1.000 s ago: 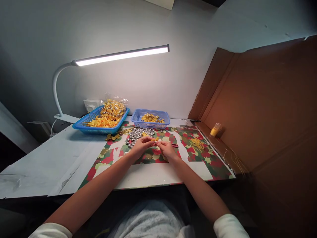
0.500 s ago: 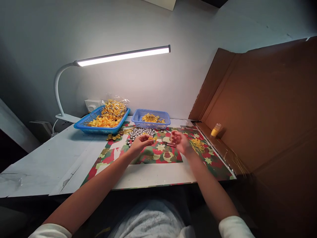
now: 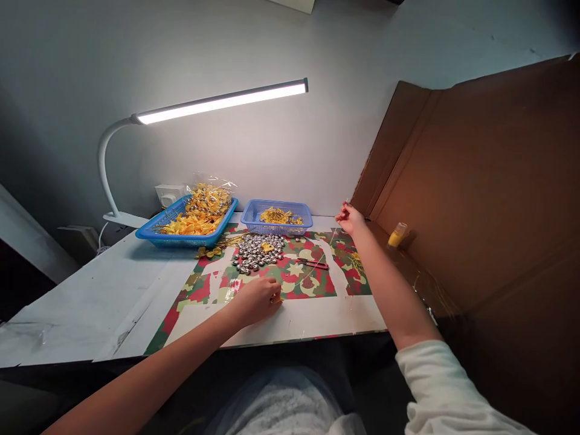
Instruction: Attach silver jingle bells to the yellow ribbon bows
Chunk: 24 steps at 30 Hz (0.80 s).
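Note:
My left hand (image 3: 257,299) rests low on the patterned mat (image 3: 203,284), near the front edge. Its fingers are pinched on a small piece that is mostly hidden under them. My right hand (image 3: 348,219) is stretched to the far right, up by the cardboard wall (image 3: 475,181), with its fingers pinched together. A thin thread (image 3: 317,260) runs taut between the two hands. Just beyond my left hand lie a pile of silver bells (image 3: 258,249) and a small red tool (image 3: 313,264).
A large blue tray (image 3: 181,232) of yellow bows and a small blue basket (image 3: 254,220) with gold thread stand at the back. A white desk lamp (image 3: 217,103) arches above them. A small yellow bottle (image 3: 396,234) stands against the cardboard.
My hands were together over the mat. Now my right hand has swung out to the far right, drawing the thread, and my left hand has dropped toward the front edge.

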### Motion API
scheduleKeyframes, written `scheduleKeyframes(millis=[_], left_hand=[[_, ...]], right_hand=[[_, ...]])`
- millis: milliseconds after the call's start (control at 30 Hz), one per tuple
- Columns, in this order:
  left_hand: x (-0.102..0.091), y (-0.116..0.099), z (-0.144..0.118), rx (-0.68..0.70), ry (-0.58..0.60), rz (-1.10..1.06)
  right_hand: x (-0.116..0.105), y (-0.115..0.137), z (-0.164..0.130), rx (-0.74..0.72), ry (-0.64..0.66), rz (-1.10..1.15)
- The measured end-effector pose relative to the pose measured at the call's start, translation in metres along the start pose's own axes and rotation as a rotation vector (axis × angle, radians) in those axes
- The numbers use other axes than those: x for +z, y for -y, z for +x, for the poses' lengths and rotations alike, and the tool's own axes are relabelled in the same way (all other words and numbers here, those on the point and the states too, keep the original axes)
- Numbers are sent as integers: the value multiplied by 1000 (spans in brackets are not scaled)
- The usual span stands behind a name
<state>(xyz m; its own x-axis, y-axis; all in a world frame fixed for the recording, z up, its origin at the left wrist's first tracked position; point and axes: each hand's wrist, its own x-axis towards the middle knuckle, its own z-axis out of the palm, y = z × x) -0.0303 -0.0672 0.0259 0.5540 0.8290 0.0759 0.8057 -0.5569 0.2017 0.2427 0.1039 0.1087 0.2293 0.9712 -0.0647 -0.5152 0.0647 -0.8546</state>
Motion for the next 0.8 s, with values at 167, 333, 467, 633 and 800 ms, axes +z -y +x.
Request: scheduleKeyframes(millis=[167,333,467,633,800], left_hand=[[4,10,-7,176,-105,-104],[8,16,-11,377,-162,-99],[6,26,-7,517,-87,-128],[-1,34,-6,562,-26,-7],[-2,25,-9,552,-14,151]], right_hand=[[-7,-21,32,66,-112,-109],[-7,-46,51,132,-180,-231],[-1,-59,60,154,-194,-315],[-2,-62,72,127,-247,-395],[-3,-60,83,91,-311,-447]])
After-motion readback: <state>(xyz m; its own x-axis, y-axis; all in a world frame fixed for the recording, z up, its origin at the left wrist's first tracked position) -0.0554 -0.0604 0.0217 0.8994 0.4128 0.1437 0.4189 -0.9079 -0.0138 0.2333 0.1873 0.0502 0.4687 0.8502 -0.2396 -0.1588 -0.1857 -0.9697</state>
